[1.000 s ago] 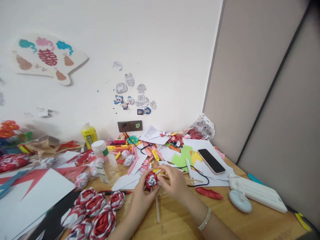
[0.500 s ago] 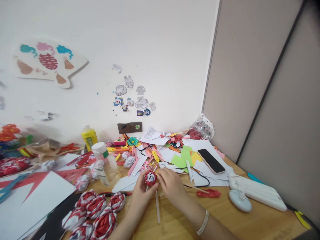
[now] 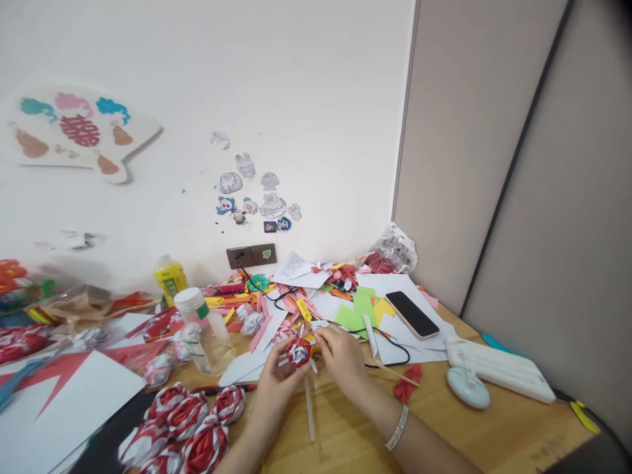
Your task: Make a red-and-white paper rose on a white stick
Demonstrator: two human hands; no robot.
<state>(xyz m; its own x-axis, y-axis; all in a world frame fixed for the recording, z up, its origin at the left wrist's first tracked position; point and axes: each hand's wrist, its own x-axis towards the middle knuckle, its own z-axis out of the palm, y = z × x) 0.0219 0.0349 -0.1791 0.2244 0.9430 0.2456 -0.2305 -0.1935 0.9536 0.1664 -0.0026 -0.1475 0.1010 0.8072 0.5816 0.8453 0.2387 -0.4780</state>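
Observation:
A small red-and-white paper flower [image 3: 299, 353] sits in my left hand [image 3: 277, 376], the fingers curled around its side. My right hand [image 3: 340, 361] is closed in a pinch at the flower's upper right edge, where a bit of paper shows; what the fingertips grip is too small to make out. Below the flower a translucent white stick [image 3: 310, 411] lies on the wooden table [image 3: 365, 441]. Several larger red-and-white paper roses [image 3: 188, 415] are grouped to the left of my left forearm.
Behind my hands are a clear jar with a white lid [image 3: 206, 339], a yellow bottle [image 3: 170, 279] and many paper scraps [image 3: 363, 309]. To the right lie a phone [image 3: 412, 315], a crumpled red piece [image 3: 407, 384], a white power strip [image 3: 501, 374] and a pale blue oval device [image 3: 468, 388].
The view has shifted slightly to the right. In my left hand the flower has turned a little, and my right fingers have moved to its upper edge. The crumpled red piece has changed position.

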